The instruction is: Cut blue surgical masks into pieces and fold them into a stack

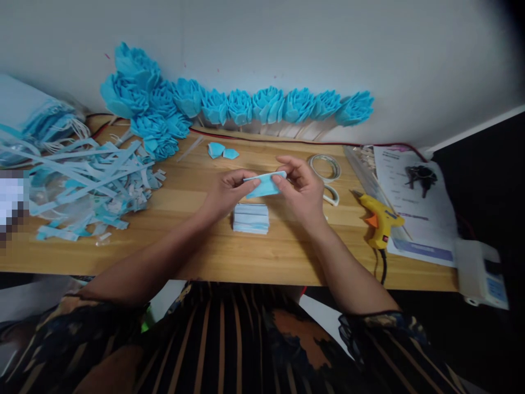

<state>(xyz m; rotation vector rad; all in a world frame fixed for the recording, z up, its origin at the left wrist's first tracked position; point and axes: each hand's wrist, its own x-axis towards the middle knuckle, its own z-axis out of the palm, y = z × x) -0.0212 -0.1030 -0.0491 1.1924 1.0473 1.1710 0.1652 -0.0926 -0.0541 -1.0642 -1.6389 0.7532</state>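
Note:
Between my two hands is a folded light-blue piece of fabric [266, 186], held above the table. My left hand [230, 191] pinches its left end between thumb and fingers. At its right end, my right hand [302, 189] grips with the thumb on the front, some fingers raised behind. Just below the held piece, a stack of folded pale-blue and white pieces [251, 219] lies on the wooden table [197, 251]. Two small cut blue petals [216, 150] lie beyond my left hand.
Blue fabric flowers [268, 105] line the wall. Cut strips and scraps [94, 180] heap at left beside bundled masks [45, 120]. To the right are tape rolls [325, 167], a yellow glue gun [379, 219], printed paper [414, 208] and a white device [482, 271] at the edge.

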